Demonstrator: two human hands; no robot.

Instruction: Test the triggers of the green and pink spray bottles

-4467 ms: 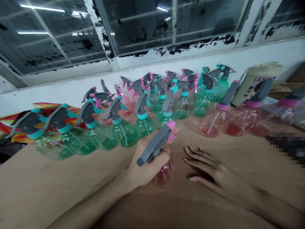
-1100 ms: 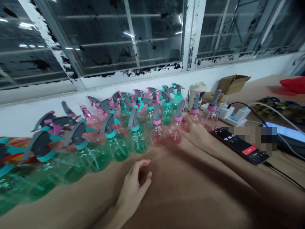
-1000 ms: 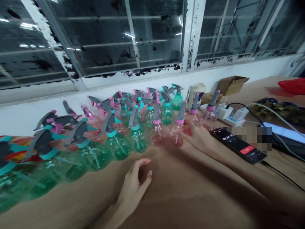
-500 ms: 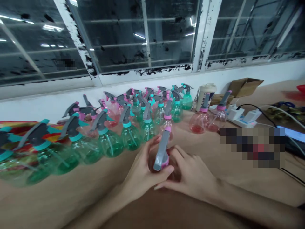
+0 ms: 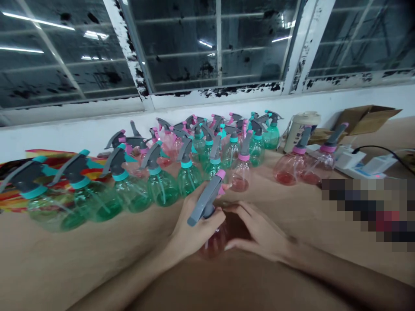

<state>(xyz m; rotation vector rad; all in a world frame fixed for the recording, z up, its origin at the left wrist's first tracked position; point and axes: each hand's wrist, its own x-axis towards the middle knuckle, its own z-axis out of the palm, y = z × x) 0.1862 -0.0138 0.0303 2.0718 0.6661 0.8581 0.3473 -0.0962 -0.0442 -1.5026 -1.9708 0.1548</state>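
A pink spray bottle [image 5: 205, 199] with a grey trigger head stands in front of me, its clear body showing some red liquid. My left hand [image 5: 189, 226] is wrapped round its neck, below the head; part of the collar is hidden by the fingers. On the bottle's right side, my right hand [image 5: 266, 233] is curved with thumb and fingers apart. Its thumb tip is close to the bottle body; whether it touches I cannot tell. Just beyond stands another pink spray bottle [image 5: 240, 178], and a row of green spray bottles [image 5: 164, 189] stretches to the left.
More pink and green sprayers crowd together by the wall. Two pink bottles [image 5: 289, 170] stand to the right, near a pale cup [image 5: 300, 129], an open cardboard box [image 5: 366, 119] and a power strip [image 5: 359, 169] with plugs. Red-yellow cloth [image 5: 16, 201] lies at the left.
The right hand has come off the bottle's side and opened slightly. My left hand has shifted its grip up to the neck, and the spray head has turned and tilted. The view has swung left.
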